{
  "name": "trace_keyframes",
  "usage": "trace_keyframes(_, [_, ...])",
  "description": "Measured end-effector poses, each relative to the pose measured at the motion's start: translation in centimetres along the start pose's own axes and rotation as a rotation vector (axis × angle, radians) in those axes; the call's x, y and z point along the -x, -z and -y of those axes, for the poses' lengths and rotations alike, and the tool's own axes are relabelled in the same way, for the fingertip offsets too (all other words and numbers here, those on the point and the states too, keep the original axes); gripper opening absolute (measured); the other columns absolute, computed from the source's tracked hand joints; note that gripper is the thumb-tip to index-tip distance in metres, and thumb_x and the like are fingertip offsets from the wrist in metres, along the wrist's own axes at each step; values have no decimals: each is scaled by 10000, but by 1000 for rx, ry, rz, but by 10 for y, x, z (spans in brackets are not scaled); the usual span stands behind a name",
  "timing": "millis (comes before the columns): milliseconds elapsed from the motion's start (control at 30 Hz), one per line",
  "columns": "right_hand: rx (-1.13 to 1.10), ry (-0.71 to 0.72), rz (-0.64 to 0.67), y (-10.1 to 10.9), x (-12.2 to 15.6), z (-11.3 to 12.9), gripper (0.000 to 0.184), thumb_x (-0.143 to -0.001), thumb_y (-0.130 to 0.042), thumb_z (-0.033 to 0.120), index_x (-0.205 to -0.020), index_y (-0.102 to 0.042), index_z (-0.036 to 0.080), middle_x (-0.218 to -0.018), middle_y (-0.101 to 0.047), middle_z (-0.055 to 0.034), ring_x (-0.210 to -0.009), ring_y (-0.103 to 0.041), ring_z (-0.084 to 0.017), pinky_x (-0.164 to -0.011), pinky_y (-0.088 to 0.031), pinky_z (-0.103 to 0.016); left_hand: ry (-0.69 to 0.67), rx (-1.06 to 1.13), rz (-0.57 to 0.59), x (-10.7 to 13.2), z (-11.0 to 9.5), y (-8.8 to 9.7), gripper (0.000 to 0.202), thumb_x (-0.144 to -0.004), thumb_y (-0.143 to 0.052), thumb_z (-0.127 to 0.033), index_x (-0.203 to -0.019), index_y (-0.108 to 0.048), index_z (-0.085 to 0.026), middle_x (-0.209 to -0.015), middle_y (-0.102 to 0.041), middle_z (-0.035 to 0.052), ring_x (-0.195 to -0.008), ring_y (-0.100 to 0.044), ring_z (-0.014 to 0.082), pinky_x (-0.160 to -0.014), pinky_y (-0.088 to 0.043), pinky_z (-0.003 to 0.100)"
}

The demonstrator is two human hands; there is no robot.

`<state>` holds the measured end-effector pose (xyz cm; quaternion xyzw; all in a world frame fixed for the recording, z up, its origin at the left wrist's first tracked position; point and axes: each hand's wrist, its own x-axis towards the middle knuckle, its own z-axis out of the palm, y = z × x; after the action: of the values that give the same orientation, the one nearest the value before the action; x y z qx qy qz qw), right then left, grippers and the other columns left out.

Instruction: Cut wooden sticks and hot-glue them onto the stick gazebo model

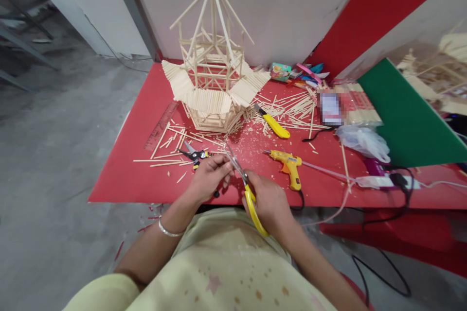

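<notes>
My right hand (269, 199) grips a pair of scissors (251, 200) with yellow handles, held above the table's front edge. The slim blades point up and to the left, slightly parted, beside the fingertips of my left hand (213, 175). Those fingers are pinched together; whatever is between them is too small to make out. Just beyond my left hand lie black-handled pruning shears (196, 154), partly covered by it. Farther back stands a pale stick model (211, 102) with a pointed open frame on top and slatted panels flaring around its base.
On the red table (120, 175) lie loose sticks (288, 107), a clear ruler (160, 126) and a yellow utility knife (274, 125). A yellow glue gun (290, 167) trails a cord at right, near a plastic bag (363, 143), a phone (331, 109) and a green board (408, 121).
</notes>
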<state>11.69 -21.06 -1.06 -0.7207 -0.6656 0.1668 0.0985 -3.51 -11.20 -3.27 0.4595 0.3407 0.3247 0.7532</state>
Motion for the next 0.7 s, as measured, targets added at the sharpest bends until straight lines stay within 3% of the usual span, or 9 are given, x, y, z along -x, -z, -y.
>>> trace_keyframes(300, [-17,-12,2,-3,2,1,321,-827,-505,259,-1147,-528,249,-872,-697,-18,-754,-633,-175,-615,-313,-253,3,-56,-26,0,-2,3,339,-750,-734,-449,-712,-614,-135,-550,-537,-20,-412,-433,50,-398,-340,177])
trace_keyframes(467, [8,-57,21,-14,4,-4,316,-796,-506,265,-1099,-589,225,-669,-677,-11,-592,-615,-170,-553,-284,-251,36,8,-11,0,2,3,317,-771,-721,-435,-742,-610,-139,-587,-565,-17,-421,-448,49,-400,-364,176])
trace_keyframes(567, [15,-72,-40,-20,2,-12,345,-819,-506,305,-1146,-593,241,-650,-671,-10,-589,-621,-174,-561,-312,-243,39,59,0,0,1,2,313,-789,-703,-441,-767,-599,-146,-611,-574,-19,-429,-469,56,-397,-399,183])
trace_keyframes(700, [170,-200,-85,-11,-6,-17,394,-870,-489,333,-1250,-558,259,-714,-696,-46,-645,-655,-212,-568,-337,-263,87,63,22,-1,-5,1,336,-793,-689,-474,-835,-607,-150,-619,-599,-13,-406,-499,70,-362,-397,183])
